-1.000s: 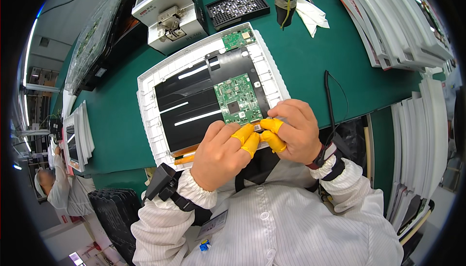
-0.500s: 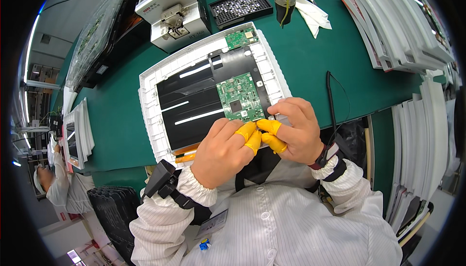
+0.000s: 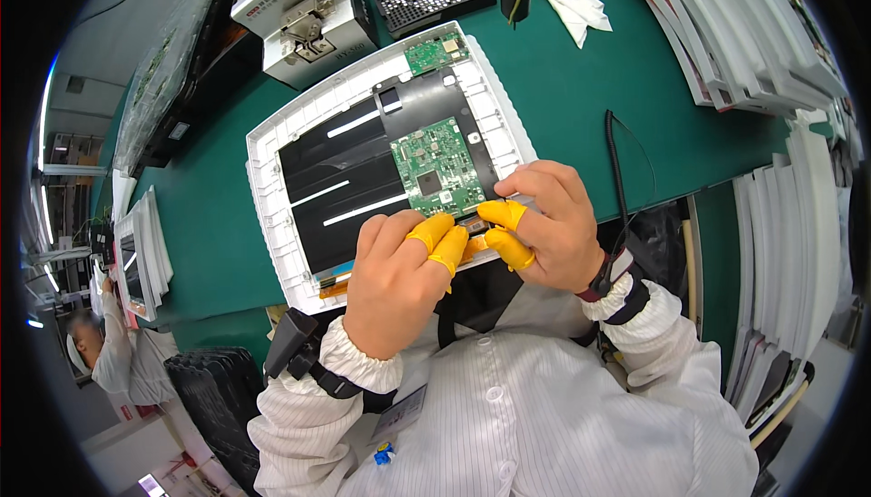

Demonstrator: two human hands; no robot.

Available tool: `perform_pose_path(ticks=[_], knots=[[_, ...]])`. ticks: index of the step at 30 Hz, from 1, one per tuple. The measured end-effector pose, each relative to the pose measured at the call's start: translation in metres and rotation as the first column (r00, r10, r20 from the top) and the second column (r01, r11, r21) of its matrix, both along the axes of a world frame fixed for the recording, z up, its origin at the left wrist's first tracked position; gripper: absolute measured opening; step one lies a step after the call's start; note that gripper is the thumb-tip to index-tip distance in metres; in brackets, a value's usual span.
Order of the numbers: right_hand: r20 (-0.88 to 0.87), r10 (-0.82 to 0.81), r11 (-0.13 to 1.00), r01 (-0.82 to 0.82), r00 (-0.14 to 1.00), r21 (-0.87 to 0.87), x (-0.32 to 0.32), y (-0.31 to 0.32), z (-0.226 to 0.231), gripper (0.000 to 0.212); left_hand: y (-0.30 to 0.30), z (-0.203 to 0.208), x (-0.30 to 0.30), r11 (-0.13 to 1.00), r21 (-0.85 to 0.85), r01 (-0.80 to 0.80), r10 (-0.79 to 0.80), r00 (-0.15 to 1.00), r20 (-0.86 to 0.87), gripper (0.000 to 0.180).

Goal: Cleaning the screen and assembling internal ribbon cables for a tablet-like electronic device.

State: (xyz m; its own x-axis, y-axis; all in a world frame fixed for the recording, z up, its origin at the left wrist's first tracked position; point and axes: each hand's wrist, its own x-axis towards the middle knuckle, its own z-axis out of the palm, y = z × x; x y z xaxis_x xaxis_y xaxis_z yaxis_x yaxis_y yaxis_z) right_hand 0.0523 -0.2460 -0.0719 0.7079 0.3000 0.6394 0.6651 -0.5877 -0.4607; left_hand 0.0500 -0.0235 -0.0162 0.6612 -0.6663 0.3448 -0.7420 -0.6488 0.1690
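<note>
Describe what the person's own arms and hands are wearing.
White sleeves with thin dark stripes end in gathered cuffs. The left hand and right hand each show two yellow finger covers. A black boxy device is strapped over the left sleeve; a dark wristband and a black strap circle the right arm.

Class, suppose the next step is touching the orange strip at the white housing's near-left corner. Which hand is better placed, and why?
Probably the left hand: it is beside the orange strip. The right hand sits farther off, beyond the left, and would likely cross it.
</note>
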Motion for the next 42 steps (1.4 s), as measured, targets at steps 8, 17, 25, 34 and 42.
perform_pose_path(ticks=[8, 17, 25, 34, 42], knots=[[-0.013, 0.018, 1.000, -0.018, 1.000, 0.000, 0.000, 0.002, 0.001, 0.026, -0.004, -0.001, 0.001, 1.000, -0.003, -0.005, 0.005, 1.000, -0.007, 0.023], [-0.072, 0.030, 0.999, -0.028, 0.997, 0.020, 0.003, 0.004, 0.005, 0.026, 0.001, -0.008, 0.003, 1.000, -0.031, -0.004, 0.004, 1.000, -0.022, 0.030], [-0.095, 0.046, 0.999, -0.043, 0.994, 0.029, 0.006, 0.003, 0.003, 0.023, -0.005, -0.015, 0.001, 0.990, -0.064, -0.128, 0.129, 0.992, 0.011, 0.029], [-0.073, 0.047, 0.999, -0.046, 0.996, 0.021, 0.006, 0.004, 0.004, 0.023, -0.010, -0.013, 0.002, 0.985, -0.100, -0.144, 0.145, 0.989, 0.003, 0.024], [-0.078, 0.046, 0.999, -0.044, 0.996, 0.027, 0.006, 0.005, 0.006, 0.022, -0.009, -0.014, 0.003, 0.981, -0.099, -0.167, 0.165, 0.986, -0.033, 0.021]])
